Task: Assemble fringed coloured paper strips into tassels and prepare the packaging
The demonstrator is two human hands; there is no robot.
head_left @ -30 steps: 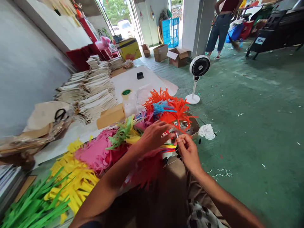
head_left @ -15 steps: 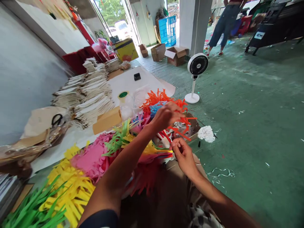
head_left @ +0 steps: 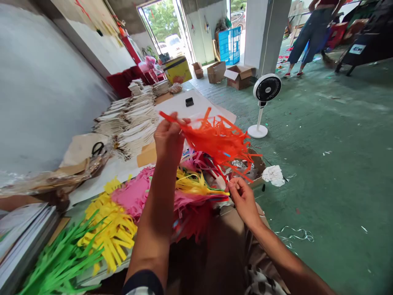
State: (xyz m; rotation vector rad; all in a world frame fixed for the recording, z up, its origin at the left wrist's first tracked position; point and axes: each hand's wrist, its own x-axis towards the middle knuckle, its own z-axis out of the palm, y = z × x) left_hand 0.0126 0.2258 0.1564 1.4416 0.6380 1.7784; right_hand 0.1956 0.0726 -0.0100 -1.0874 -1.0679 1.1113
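My left hand [head_left: 168, 133] is raised, its fingers closed on one end of orange fringed paper strips [head_left: 215, 137], which spread out to the right. Lower down, my right hand [head_left: 244, 201] pinches the tip of a red strip beside the ends of yellow strips [head_left: 196, 183] and pink strips [head_left: 196, 200]. What else sits in that pinch is hidden by the fingers. Near my left forearm lie a pink fringed pile [head_left: 135, 190], a yellow fringed pile [head_left: 112, 229] and green strips [head_left: 66, 254].
An open box [head_left: 258, 164] stands beyond my right hand, with crumpled white paper [head_left: 274, 175] beside it. A white fan [head_left: 267, 88] stands on the green floor. Stacked white sheets [head_left: 138, 114], scissors [head_left: 97, 148] and a black box [head_left: 189, 101] lie at left. A person [head_left: 316, 37] stands far right.
My left hand has moved left from above the orange strips and now holds them lifted and stretched out. My right hand keeps its pinch. The view has shifted slightly left.
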